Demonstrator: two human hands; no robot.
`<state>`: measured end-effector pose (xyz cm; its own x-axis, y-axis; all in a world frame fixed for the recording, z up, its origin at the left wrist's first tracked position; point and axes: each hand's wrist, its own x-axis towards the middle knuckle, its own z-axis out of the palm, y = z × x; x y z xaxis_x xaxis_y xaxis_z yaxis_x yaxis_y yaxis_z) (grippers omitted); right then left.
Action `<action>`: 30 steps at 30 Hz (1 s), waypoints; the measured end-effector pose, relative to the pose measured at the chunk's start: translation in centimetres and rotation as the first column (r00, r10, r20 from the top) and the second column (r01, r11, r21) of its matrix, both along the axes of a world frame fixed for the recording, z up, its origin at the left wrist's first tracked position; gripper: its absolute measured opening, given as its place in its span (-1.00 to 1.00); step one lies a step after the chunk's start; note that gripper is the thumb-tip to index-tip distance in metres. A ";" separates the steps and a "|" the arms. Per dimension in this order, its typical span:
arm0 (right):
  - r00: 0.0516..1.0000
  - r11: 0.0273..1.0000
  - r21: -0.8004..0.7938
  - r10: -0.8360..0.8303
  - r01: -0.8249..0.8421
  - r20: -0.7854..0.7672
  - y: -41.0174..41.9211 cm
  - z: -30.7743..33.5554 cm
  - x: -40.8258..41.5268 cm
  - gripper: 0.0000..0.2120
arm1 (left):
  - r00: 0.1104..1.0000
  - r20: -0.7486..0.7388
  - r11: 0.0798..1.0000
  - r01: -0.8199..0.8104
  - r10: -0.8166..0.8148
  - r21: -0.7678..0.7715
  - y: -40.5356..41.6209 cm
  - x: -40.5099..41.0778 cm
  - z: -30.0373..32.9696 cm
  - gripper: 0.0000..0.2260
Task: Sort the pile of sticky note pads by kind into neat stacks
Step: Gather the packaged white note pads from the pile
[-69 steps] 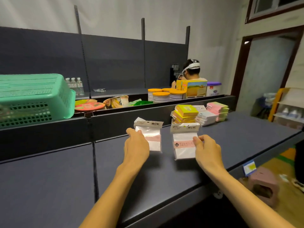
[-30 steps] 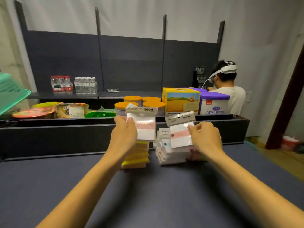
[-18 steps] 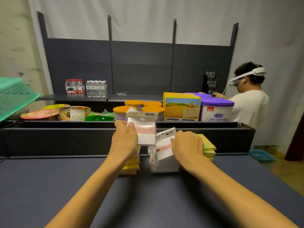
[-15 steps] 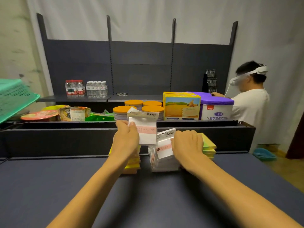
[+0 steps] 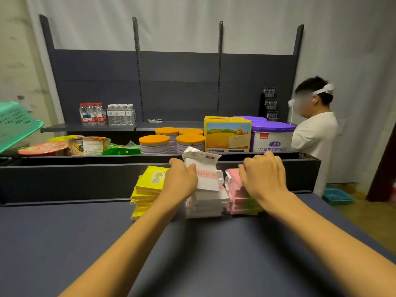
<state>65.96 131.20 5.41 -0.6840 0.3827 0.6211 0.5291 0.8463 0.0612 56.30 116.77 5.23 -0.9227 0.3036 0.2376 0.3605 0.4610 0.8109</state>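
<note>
Three stacks of sticky note pads stand side by side on the dark shelf (image 5: 214,254): a yellow stack (image 5: 147,189) on the left, a white stack (image 5: 205,204) in the middle, a pink stack (image 5: 237,202) on the right. My left hand (image 5: 182,181) holds a white packaged pad (image 5: 205,174) with a pink band just above the white stack. My right hand (image 5: 263,176) lies over the top of the pink stack with fingers bent; whether it grips a pad is hidden.
A raised dark ledge (image 5: 85,168) runs behind the stacks. Beyond it sit orange-lidded tins (image 5: 171,140), a yellow box (image 5: 227,133), a purple-lidded tub (image 5: 272,136) and snack bowls (image 5: 64,144). A green basket (image 5: 15,123) is at far left. A person (image 5: 310,125) stands at back right.
My right hand set its white pad on the middle stack and moved right onto the pink stack. My left hand lowered its pad toward the white stack.
</note>
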 end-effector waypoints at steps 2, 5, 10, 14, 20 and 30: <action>1.000 1.000 0.004 0.006 -0.005 -0.027 1.0 -0.1 0.7 -0.70 | 1.000 -0.003 0.998 -0.004 0.004 -0.068 0.7 0.1 -0.3 -0.68; 1.000 1.000 0.022 0.016 -0.016 -0.023 2.4 -0.3 1.6 -0.70 | 0.999 -0.024 0.986 -0.041 0.038 -0.160 1.5 0.0 -0.7 -0.67; 0.995 0.996 0.016 0.083 -0.082 -0.053 3.7 -0.9 2.7 -0.69 | 0.972 -0.226 0.935 -0.139 0.066 -0.327 2.0 0.5 -0.4 -0.70; 0.987 0.990 0.018 0.144 -0.143 -0.073 3.9 -1.1 3.3 -0.69 | 0.928 -0.367 0.876 -0.223 0.057 -0.428 1.9 1.0 -1.0 -0.73; 0.973 0.964 0.144 0.231 -0.225 -0.022 2.2 -1.8 3.3 -0.82 | 0.808 -0.582 0.843 -0.253 -0.086 -0.475 0.2 2.6 -1.9 -0.80; 0.865 0.869 0.133 0.491 -0.478 -0.104 -7.9 -2.4 2.4 -0.83 | 0.816 -0.576 0.912 -0.197 -0.050 -0.359 -9.0 6.1 -3.9 -0.85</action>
<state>68.33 123.34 3.03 -0.6778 -0.0441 0.7339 0.0629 0.9911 0.1176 62.44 107.78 1.30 -0.6836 0.4198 0.5970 0.6440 0.7318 0.2229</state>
